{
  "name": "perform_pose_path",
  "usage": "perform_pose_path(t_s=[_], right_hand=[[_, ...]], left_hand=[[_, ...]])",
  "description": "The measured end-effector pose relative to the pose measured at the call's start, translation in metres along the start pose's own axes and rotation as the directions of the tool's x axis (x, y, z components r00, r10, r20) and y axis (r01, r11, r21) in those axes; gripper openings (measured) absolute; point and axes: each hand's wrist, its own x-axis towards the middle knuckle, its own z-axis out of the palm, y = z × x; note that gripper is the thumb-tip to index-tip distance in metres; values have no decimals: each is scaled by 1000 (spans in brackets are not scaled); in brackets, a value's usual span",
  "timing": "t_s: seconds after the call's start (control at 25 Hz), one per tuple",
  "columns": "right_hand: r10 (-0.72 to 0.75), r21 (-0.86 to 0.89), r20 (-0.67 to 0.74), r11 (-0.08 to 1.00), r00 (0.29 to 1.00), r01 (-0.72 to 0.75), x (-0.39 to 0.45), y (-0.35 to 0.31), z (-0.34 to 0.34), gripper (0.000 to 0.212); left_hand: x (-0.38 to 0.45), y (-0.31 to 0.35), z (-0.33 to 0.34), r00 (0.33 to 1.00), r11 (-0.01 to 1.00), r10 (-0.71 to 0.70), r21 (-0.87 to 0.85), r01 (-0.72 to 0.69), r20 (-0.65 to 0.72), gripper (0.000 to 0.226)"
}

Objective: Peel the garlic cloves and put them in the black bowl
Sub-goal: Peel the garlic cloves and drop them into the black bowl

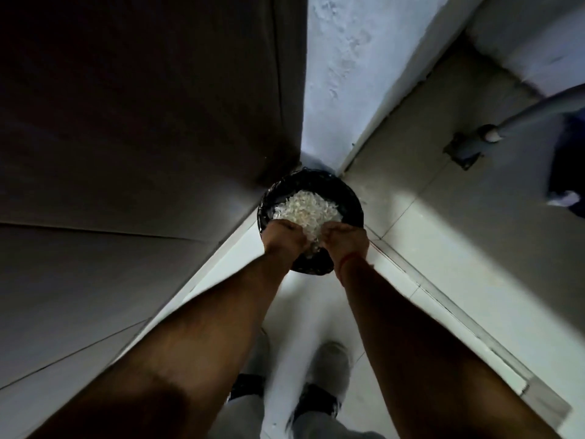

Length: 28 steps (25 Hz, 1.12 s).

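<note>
Forearms lead down to left hand (283,237) and right hand (346,240), fingers curled into white garlic peels (305,210) heaped in black container (351,198) on floor (411,248); grip unclear.

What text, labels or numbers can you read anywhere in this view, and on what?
None. No readable text shows anywhere.
Black bin: no label visible; it holds pale garlic skins.
Left hand and right hand: over the bin's near rim; a red thread on the right wrist carries no writing.
Door, wall, floor tiles: plain.
Pipe fitting: blurred, no marking legible.
</note>
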Motion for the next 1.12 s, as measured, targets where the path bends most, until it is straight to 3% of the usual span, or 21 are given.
perform_pose_path(t_s=[0.08,0.2,0.28,0.36,0.4,0.48,0.52,0.6,0.72,0.84,0.92,1.0,1.04,1.12], right_hand=[[-134,-116,77,983,988,142,-8,-10,1,21],[-272,-104,289,944,918,312,-42,-25,0,41],[-408,-136,439,850,800,509,-62,-29,-5,52],[-473,-297,537,668,698,682,-61,-27,-5,58],[-454,-431,559,556,694,711,-55,-29,-4,61],[-343,-688,507,392,791,611,-47,-35,-3,68],[-341,-736,467,362,816,572,-46,-38,-3,71],[-421,-662,474,409,774,628,-52,-40,-1,73],[-338,-560,599,472,726,681,-62,-30,-1,65],[-218,-670,542,470,812,574,-66,-24,-15,70],[-216,-702,464,502,859,506,-92,-36,-38,60],[-314,-678,460,480,831,556,-129,-54,-67,56],[-349,-672,458,466,817,576,-151,-62,-82,56],[-393,-680,436,445,809,583,-197,-82,-115,54]], left_hand=[[8,-1,8,999,997,-32,-65,31,-27,10],[1,3,12,994,994,-96,-55,93,-45,22],[-10,13,11,982,935,-184,-299,189,44,37],[-16,22,8,947,745,-210,-588,316,243,52],[-17,28,3,931,668,-195,-653,356,307,54],[-19,32,-4,932,627,-193,-692,358,306,41],[-23,33,-8,940,650,-212,-680,340,268,34],[-26,30,-9,943,676,-258,-659,330,208,27],[-39,35,-16,922,719,-293,-577,387,253,28],[-67,43,-30,926,789,-264,-491,369,272,19],[-94,47,-39,967,897,-166,-379,229,192,19],[-131,53,-48,994,993,23,-117,-10,106,17],[-144,52,-53,982,977,159,126,-172,102,21],[-183,62,-66,912,741,337,532,-410,234,38]])
